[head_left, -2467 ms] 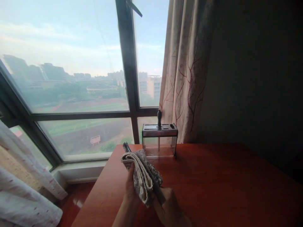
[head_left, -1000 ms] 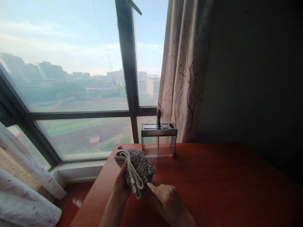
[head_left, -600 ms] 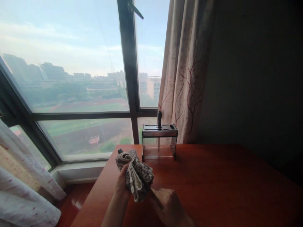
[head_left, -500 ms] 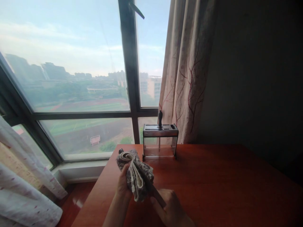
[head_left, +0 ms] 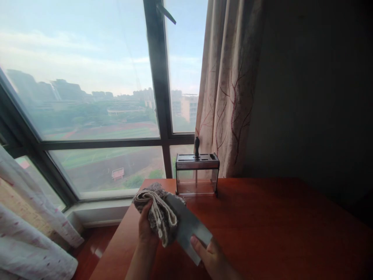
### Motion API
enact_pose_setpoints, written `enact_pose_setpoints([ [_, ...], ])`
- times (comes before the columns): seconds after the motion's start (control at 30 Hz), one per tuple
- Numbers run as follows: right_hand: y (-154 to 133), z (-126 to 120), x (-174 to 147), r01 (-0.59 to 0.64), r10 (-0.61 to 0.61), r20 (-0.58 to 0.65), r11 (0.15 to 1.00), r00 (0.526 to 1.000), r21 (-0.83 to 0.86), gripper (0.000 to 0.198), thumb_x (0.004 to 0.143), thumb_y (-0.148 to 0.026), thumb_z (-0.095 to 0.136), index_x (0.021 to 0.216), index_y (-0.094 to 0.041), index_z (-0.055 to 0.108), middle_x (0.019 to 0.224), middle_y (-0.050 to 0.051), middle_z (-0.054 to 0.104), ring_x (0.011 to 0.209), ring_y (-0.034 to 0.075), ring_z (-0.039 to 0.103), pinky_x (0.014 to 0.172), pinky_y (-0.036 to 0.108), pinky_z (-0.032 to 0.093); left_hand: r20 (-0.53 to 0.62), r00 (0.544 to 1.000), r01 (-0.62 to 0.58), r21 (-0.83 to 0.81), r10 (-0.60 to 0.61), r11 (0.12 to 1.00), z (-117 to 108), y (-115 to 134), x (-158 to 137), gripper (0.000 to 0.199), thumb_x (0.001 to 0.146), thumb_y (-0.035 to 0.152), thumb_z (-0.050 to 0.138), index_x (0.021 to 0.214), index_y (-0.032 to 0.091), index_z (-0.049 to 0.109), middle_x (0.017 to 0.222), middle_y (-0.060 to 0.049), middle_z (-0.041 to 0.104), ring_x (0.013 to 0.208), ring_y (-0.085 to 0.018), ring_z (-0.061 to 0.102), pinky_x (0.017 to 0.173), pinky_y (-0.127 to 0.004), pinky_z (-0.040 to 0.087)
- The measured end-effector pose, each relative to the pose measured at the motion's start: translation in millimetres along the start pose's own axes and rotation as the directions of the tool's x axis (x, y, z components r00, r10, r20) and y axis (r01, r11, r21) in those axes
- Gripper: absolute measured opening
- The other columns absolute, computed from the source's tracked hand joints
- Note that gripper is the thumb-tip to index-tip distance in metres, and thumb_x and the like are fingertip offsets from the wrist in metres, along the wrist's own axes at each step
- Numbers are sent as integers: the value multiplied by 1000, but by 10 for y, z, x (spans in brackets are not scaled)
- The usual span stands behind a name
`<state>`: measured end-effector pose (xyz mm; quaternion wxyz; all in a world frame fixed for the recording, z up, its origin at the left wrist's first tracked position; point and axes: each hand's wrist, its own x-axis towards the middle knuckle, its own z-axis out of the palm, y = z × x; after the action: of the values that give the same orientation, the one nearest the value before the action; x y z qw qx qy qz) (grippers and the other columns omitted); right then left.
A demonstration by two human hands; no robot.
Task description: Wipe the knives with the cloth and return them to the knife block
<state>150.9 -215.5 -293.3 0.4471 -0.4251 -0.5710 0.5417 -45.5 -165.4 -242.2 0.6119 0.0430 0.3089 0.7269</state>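
Note:
My left hand point(head_left: 146, 227) is closed around a bunched, folded grey-and-white cloth point(head_left: 167, 222), thumb on top of the folds. A broad, flat, rectangular grey blade, like that of a cleaver point(head_left: 190, 222), slants down to the right from the cloth. Its upper-left end lies against the cloth, partly hidden by it. My right hand point(head_left: 211, 254) grips the cleaver at its lower-right end, with the thumb on the blade's face; the handle is hidden. Both hands are above the near part of the table.
A clear-sided knife block point(head_left: 197, 165) with a dark metal top stands on the reddish-brown table point(head_left: 262, 221), one black-handled knife point(head_left: 197, 147) upright in it. Behind are a window point(head_left: 101, 97) and a curtain point(head_left: 227, 89). Another curtain point(head_left: 35, 237) hangs at left.
The cleaver has turned from nearly edge-on to showing its broad face. The cloth and my left hand have shifted slightly left, and my right thumb now lies on the blade.

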Motion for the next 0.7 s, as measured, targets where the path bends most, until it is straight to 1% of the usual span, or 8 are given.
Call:
enact_pose_setpoints([
  [0.07,-4,-32,-12,153,-128,106,951,986,-267,46,90,-54,44,81,-16,69,65,4,65,60,19,59,54,26,41,-15,1000,-1,23,1,1000,16,-28,25,12,79,17,58,82,13,68,68,-6,75,71,-24,73,69,-32,60],
  [0.13,-35,-80,-24,343,-239,265,805,934,-484,45,94,-45,37,84,-16,69,64,5,66,56,19,60,53,26,38,-29,999,-23,67,25,997,23,-81,52,11,80,17,58,83,13,68,68,-6,75,68,-22,73,67,-32,60],
  [0.23,-83,-154,-43,549,-361,414,564,836,-616,40,95,-33,33,110,-13,64,70,9,70,59,22,66,55,28,39,-62,995,-64,161,75,985,25,-175,76,9,79,17,62,83,12,68,66,-5,74,60,-20,71,63,-30,59],
  [0.3,-89,-195,-60,590,-395,439,499,807,-635,41,95,-30,33,120,-13,60,73,11,72,61,23,68,56,28,40,-102,988,-91,220,116,971,34,-224,71,9,76,17,65,82,11,68,63,-4,72,55,-19,69,60,-28,58],
  [0.4,-60,-232,-99,558,-398,392,584,830,-589,38,95,-33,35,109,-16,66,71,9,71,59,21,67,55,27,41,-144,964,-171,315,225,934,56,-261,47,12,71,16,70,82,11,69,61,-2,71,52,-18,67,56,-27,57],
  [0.5,-8,-232,-147,380,-325,197,811,925,-446,42,92,-49,43,81,-19,70,60,4,66,53,18,62,51,25,41,-134,943,-237,372,305,898,54,-257,44,17,67,18,74,82,11,69,61,-1,70,51,-17,66,56,-28,57],
  [0.6,26,-220,-174,112,-112,13,967,994,-229,50,84,-64,48,72,-19,66,52,1,60,48,17,57,47,25,41,-77,971,-192,311,226,931,22,-226,65,23,68,22,75,88,13,69,67,-3,72,61,-20,70,66,-31,58],
  [0.7,16,-237,-163,-54,52,-46,998,998,-45,52,81,-69,47,70,-19,60,48,-1,54,44,15,52,46,25,40,41,996,-88,161,83,983,-13,-180,75,33,74,40,72,96,16,69,82,-7,75,84,-27,71,80,-37,57],
])
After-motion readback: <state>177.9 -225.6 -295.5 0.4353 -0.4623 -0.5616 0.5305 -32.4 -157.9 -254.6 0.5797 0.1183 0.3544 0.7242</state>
